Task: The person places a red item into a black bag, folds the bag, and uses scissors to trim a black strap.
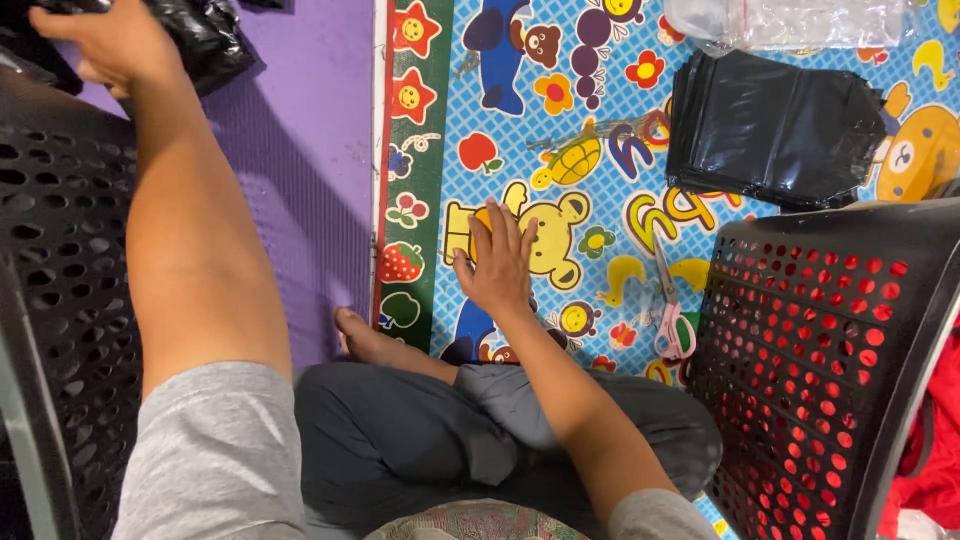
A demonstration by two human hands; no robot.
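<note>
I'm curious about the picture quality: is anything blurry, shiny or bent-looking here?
Head view: lighting is even and the mat sharp; glare streaks the black bag under the left hand; the right hand is crisp; basket edges bow slightly toward the frame's sides.

Left arm stretched far forward, left hand [105, 45] curled, knuckles up. Right arm bent, right hand [497, 262] flat, palm down, fingers spread. Legs crossed.

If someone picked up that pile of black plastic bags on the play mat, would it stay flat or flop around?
The stack of black bags would probably flop: the sheets look thin, with wavy, creased edges. It likely weighs little for its size. Its glossy surface suggests the layers could slide apart, so the stack may fan out unless pinched firmly.
</note>
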